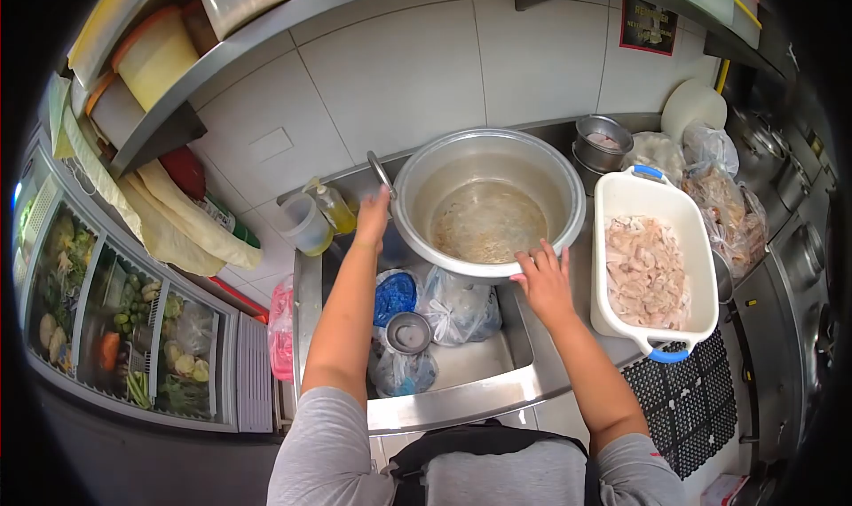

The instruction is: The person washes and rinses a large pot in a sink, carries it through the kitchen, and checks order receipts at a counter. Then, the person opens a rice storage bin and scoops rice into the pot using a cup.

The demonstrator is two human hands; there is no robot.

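A wide metal pot (490, 271) with cloudy, brownish liquid in it sits over the back of the sink. My left hand (373, 217) is closed at the lower end of a curved metal bar (378, 169) beside the pot's left rim. Whether that bar is a tap or a pot handle I cannot tell. On the front right rim rests my right hand (544, 275), fingers spread and holding nothing. To its right stands a white tub (607, 306) with blue handles, filled with pale raw meat pieces (646, 271).
In the sink (479, 386) lie plastic bags (460, 306) and a small metal bowl (409, 333). A soap bottle (335, 209) and a plastic jug (306, 222) stand left. Metal bowls (603, 146) and bagged food (723, 209) sit right. A shelf (390, 0) runs overhead.
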